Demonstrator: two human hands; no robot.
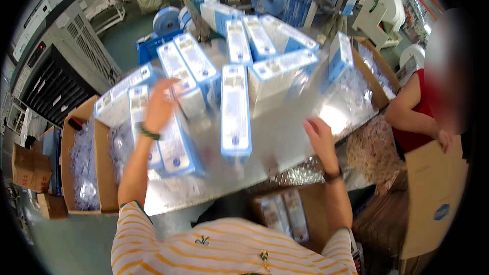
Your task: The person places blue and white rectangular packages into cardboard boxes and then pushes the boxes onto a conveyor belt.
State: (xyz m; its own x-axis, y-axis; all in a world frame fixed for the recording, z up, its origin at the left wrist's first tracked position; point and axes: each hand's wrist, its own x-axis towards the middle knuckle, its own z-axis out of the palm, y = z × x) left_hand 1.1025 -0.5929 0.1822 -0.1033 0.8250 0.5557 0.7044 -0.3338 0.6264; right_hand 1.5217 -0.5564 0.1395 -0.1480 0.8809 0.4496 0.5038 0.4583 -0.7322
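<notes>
Many long white-and-blue boxes lie scattered on a shiny metal table (285, 137). My left hand (159, 106) reaches forward and rests on one box (186, 97) at the left of the pile, fingers curled over its end; a green band sits on that wrist. My right hand (320, 133) hovers open, palm down, above the bare right part of the table, holding nothing. The nearest box to it is a long one (235, 112) standing on edge in the middle. More boxes (285, 74) are stacked behind.
An open cardboard carton (81, 163) with clear bags stands at the left, another carton (374, 79) at the right of the table. A carton (285, 214) with boxes sits below the table edge. A person in red (412, 117) holds a flat cardboard (433, 198). Machines stand behind.
</notes>
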